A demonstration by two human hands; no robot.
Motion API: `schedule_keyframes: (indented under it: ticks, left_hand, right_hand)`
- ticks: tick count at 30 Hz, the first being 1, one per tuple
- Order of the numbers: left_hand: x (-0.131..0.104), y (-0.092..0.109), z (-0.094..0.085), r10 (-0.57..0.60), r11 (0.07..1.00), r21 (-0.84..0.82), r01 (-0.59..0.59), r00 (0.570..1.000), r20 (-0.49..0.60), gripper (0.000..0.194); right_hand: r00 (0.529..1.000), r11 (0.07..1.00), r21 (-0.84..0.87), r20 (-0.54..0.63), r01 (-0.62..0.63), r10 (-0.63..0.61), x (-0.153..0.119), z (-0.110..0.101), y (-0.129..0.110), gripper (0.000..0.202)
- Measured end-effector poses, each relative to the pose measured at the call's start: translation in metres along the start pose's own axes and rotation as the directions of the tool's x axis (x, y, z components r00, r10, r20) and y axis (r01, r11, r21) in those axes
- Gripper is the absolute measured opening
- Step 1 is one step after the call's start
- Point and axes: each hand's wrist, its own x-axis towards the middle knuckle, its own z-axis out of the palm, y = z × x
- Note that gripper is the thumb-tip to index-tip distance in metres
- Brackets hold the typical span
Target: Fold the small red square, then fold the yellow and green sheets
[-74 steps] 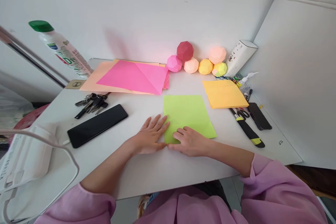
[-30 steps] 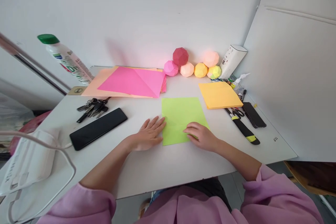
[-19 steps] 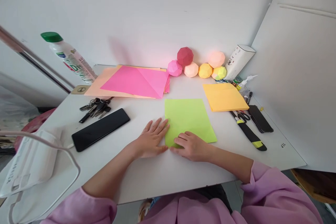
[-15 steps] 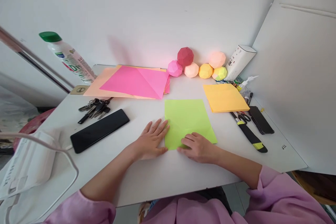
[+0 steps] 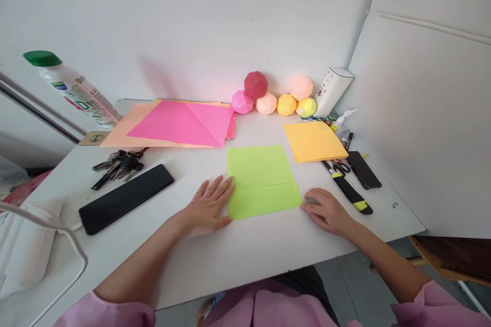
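Observation:
A square sheet of light green paper (image 5: 257,171) lies flat on the white desk, with a crease running across its lower half. My left hand (image 5: 207,208) rests flat beside it with fingers spread, the fingertips touching the paper's left edge. At the lower right corner, my right hand (image 5: 328,210) has bent fingers drawn together, and its fingertips pinch the corner. The exact grip of the thumb is partly hidden.
Pink and peach sheets (image 5: 184,122), keys (image 5: 120,166) and a black phone (image 5: 126,198) lie to the left. Paper polyhedron balls (image 5: 256,86) line the wall. Yellow paper (image 5: 314,141), a black-and-green-handled tool (image 5: 351,194), scissors (image 5: 340,166) and a black case (image 5: 364,169) sit right.
My right hand has moved right from the green sheet's lower middle to its lower right corner, uncovering the crease. My left hand stays at the left edge. The view has shifted slightly right.

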Motion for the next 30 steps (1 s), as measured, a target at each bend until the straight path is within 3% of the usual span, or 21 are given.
schedule_keyframes:
  ticks: [4, 7, 10, 13, 18, 23, 30]
  left_hand:
    - [0.001, 0.001, -0.002, -0.008, 1.000, 0.008, 0.008, 1.000, 0.030, 0.075]
    - [0.001, 0.003, -0.003, -0.013, 1.000, 0.008, 0.012, 0.999, 0.037, 0.075]
    - [0.001, 0.003, -0.003, -0.020, 1.000, 0.008, 0.019, 0.999, 0.050, 0.076]
    - [0.001, 0.004, -0.003, -0.017, 1.000, 0.008, 0.017, 0.999, 0.033, 0.076]
    - [-0.001, 0.009, -0.008, -0.028, 0.999, 0.015, 0.028, 1.000, -0.014, 0.077]
    - [-0.002, 0.012, -0.005, -0.026, 0.999, 0.032, 0.030, 0.994, -0.103, 0.074]
    - [0.000, 0.009, 0.008, 0.008, 0.999, 0.034, 0.001, 0.963, -0.269, 0.069]
  right_hand:
    - [0.974, 0.968, 0.139, -0.055, -0.209, 0.218, 0.007, 0.008, 0.001, 0.020]
    - [0.948, 0.938, 0.141, 0.029, -0.317, 0.316, 0.023, 0.013, 0.000, 0.031]
    - [0.927, 0.942, 0.071, 0.214, -0.329, 0.307, 0.053, 0.011, -0.002, 0.051]
    - [0.866, 0.960, -0.016, 0.429, -0.279, 0.259, 0.090, 0.007, -0.004, 0.072]
    - [0.781, 0.954, -0.145, 0.549, -0.261, 0.297, 0.128, 0.005, -0.006, 0.071]
    - [0.793, 0.953, -0.058, 0.541, -0.297, 0.280, 0.120, 0.007, 0.002, 0.048]
    - [0.840, 0.947, 0.046, 0.475, -0.319, 0.260, 0.108, 0.010, 0.006, 0.041]
